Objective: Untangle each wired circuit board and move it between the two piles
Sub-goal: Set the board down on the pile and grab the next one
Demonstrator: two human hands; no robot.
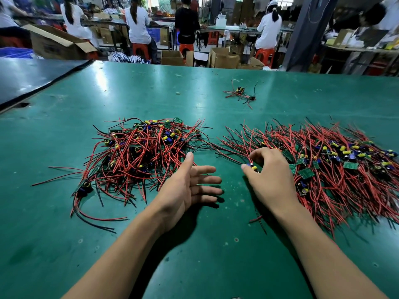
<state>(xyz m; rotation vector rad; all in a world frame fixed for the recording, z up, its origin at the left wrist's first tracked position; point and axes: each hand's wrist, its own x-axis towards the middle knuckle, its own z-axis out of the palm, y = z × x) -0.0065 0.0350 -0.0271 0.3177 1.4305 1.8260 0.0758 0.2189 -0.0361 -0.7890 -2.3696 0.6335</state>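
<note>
Two piles of small green circuit boards with red and black wires lie on the green table (194, 244). The tangled left pile (140, 152) is heaped up; the right pile (336, 167) is spread flatter, wires fanned out. My right hand (269, 178) sits at the right pile's left edge and pinches one wired circuit board (253, 167) by its blue and yellow parts; its wires trail under my wrist toward me. My left hand (192, 186) hovers between the piles with fingers straight and spread, holding nothing, thumb near the left pile's wires.
Two or three loose wired boards (240, 93) lie farther back in the middle, with a small rubber band (178, 93) to their left. A dark table (32, 78) abuts the far left. Beyond the far edge, people sit on stools among cardboard boxes.
</note>
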